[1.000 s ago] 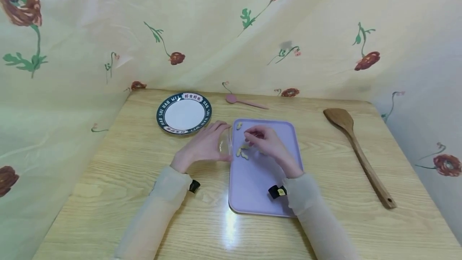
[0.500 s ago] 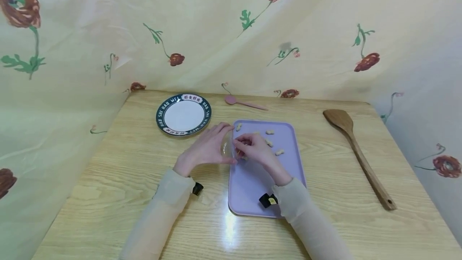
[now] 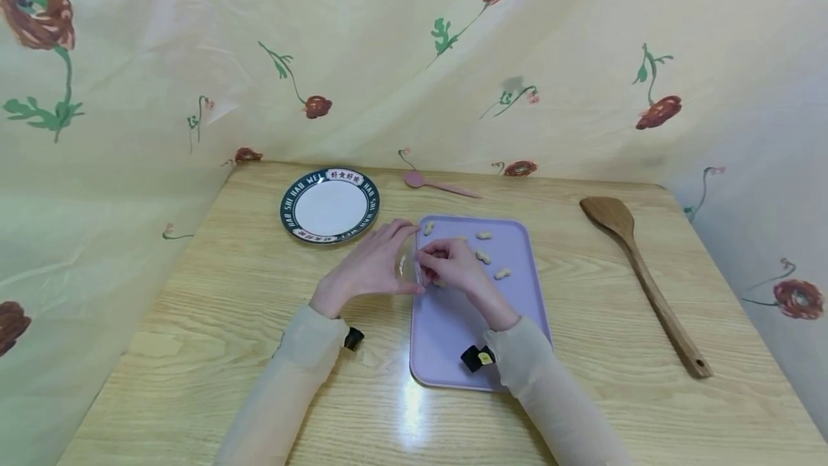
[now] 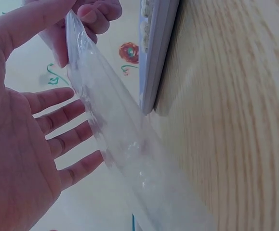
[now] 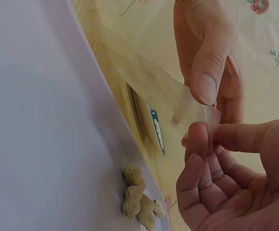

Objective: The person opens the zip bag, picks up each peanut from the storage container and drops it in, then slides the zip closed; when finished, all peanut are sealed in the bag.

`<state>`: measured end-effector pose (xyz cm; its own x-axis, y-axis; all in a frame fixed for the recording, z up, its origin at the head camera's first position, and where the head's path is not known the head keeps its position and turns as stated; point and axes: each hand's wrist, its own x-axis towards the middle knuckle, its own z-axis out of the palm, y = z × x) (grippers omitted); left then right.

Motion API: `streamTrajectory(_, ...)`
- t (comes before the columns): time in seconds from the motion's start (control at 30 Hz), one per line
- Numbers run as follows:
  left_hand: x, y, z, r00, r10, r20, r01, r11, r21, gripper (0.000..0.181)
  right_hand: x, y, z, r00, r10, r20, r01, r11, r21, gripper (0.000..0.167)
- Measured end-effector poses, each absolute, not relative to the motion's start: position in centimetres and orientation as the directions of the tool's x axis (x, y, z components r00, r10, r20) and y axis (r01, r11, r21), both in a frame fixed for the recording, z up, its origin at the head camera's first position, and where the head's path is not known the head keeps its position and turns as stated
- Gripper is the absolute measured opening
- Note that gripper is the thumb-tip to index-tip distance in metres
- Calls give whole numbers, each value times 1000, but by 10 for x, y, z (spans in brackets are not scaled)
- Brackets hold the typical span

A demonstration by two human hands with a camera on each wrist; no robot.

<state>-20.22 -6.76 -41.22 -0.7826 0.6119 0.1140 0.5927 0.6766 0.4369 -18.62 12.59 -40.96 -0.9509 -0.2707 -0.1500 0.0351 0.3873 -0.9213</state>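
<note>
A clear plastic bag (image 4: 125, 130) hangs between both hands, just over the tray's left edge. My left hand (image 3: 370, 263) holds it near its edge, the thumb apart from the spread fingers in the left wrist view. With thumb and forefinger, my right hand (image 3: 456, 265) pinches the bag's edge beside the left thumb, as the right wrist view shows. Below lies a purple tray (image 3: 453, 336) bearing several unshelled peanuts (image 3: 483, 257). A few of these peanuts (image 5: 132, 201) sit close together near the tray's rim; my right hand partly covers them in the head view.
Behind my left hand stands a white plate (image 3: 330, 207) with a dark lettered rim. A pink spoon (image 3: 446, 186) lies beyond the tray. To the right is a wooden spatula (image 3: 637, 265). Flowered cloth (image 3: 388, 56) hangs along the table's back edge.
My right hand has moved left from above the tray to the bag and now pinches its edge, uncovering several peanuts. Over the last half second both hands have barely moved.
</note>
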Motion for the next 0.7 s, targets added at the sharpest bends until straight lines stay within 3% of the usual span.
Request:
streamTrajectory(0.3, -201, -70, -410, -782, 612, 114, 593, 676, 438, 104, -188, 125, -414, -951, -265, -160, 44, 395, -918, 18)
streamTrajectory(0.47, -199, -73, -405, -800, 589, 113, 557, 658, 506, 96, -188, 124, -414, -950, -266, -162, 46, 395, -918, 18)
streamTrajectory(0.6, -200, -76, -401, -844, 520, 135, 487, 634, 600, 76, -187, 123, -413, -952, -262, -161, 46, 395, -917, 19)
streamTrajectory(0.7, -201, -77, -399, -879, 454, 147, 428, 612, 665, 47, -187, 123, -412, -951, -263, -163, 51, 386, -921, 19)
